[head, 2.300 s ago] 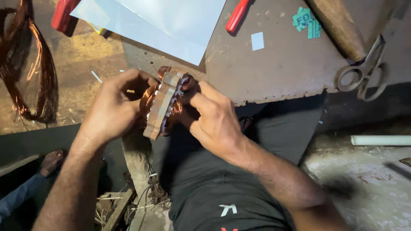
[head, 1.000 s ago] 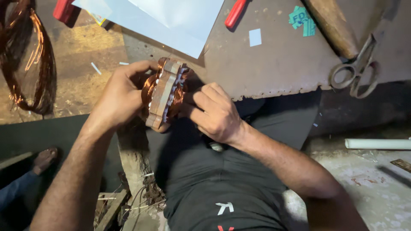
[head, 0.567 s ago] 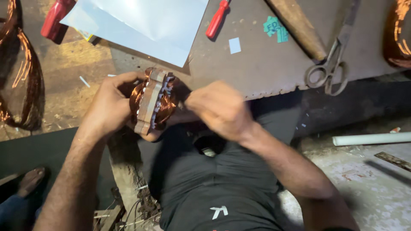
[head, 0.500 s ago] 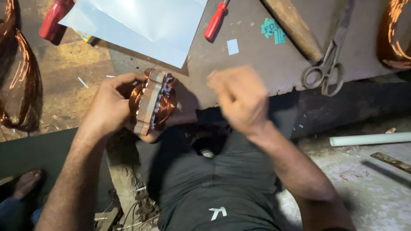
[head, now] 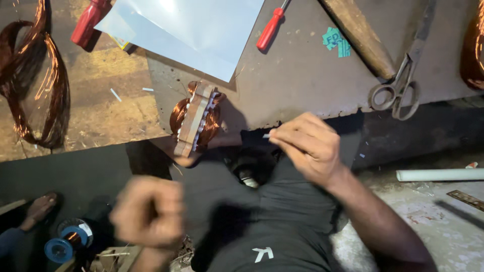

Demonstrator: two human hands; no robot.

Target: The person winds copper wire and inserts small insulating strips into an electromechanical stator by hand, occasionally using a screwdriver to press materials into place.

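A motor stator (head: 194, 118) with copper windings and a pale laminated core stands on edge at the rim of the grey metal table (head: 302, 80), above my lap. Neither hand touches it. My right hand (head: 308, 148) is to its right, thumb and fingers pinched on a small white strip (head: 266, 135) whose end pokes out to the left. My left hand (head: 147, 211) is low and left of the stator, blurred by motion, fingers curled; I cannot tell if anything is in it.
On the table lie scissors (head: 396, 90), a red-handled screwdriver (head: 270, 30), a wooden handle (head: 360, 38) and a glossy white sheet (head: 186, 30). Copper wire coils (head: 35, 85) lie at the left. A blue wire spool (head: 63, 244) and a white tube (head: 438, 175) are on the floor.
My left hand has let go of the stator and dropped down toward my lap. My right hand has pulled away to the right and now pinches a white strip. The stator stands unsupported.
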